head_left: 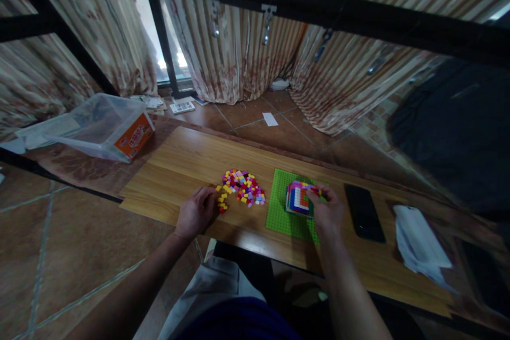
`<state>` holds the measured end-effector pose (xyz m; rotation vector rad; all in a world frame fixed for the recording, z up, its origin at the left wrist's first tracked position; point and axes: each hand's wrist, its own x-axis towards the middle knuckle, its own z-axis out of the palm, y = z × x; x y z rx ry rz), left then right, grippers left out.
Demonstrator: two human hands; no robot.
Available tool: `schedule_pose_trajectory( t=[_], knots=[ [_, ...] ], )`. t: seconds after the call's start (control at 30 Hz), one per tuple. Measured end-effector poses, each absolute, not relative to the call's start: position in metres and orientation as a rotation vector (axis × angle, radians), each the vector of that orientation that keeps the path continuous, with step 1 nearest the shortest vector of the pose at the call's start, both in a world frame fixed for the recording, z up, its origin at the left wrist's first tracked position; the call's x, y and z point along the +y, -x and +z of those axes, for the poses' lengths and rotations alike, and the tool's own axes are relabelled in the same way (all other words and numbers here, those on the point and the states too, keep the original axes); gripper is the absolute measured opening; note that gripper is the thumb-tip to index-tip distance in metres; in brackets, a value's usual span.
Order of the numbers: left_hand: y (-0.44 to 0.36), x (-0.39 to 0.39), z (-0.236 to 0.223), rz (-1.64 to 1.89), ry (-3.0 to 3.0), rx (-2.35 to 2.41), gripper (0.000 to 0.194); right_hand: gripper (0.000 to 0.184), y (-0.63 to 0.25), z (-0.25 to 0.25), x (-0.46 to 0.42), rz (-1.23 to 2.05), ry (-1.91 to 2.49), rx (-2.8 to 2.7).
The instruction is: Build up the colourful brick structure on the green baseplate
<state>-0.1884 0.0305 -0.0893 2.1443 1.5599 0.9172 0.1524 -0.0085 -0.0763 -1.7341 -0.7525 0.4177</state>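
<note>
Right of frame centre, I had the right hand (pixel 328 209) at the block stack (pixel 297 199), seemingly part-built; loose bricks (pixel 244 185) lay unused mid-frame beside the curled left hand (pixel 196 211). Whether either pinched anything, I couldn't tell.

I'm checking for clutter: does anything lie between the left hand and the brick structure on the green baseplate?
Yes: the loose bricks lie on the tabletop between the left hand and the brick structure, left of the green baseplate.
</note>
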Motion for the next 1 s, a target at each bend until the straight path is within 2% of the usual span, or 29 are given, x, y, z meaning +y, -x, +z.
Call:
schedule_pose_trajectory(
  t=[0.1,0.37,0.6,0.77,1.0],
  knots=[
    [0.189,0.030,-0.090,0.912,-2.147,1.558,0.019,0.048,-0.153,-0.085,-0.007,0.509,1.662,-0.672],
    [0.189,0.031,-0.090,0.942,-2.166,1.533,0.019,0.044,-0.151,-0.087,-0.006,0.505,1.626,-0.714],
    [0.188,0.030,-0.086,0.896,-2.168,1.540,0.020,0.053,-0.154,-0.078,-0.013,0.507,1.595,-0.679],
    [0.187,0.030,-0.087,0.897,-2.166,1.550,0.020,0.042,-0.151,-0.053,-0.029,0.212,1.556,-0.681],
    [0.187,0.028,-0.088,0.894,-2.132,1.541,0.019,0.023,-0.081,-0.037,-0.043,0.310,1.563,-1.054]
  ],
)
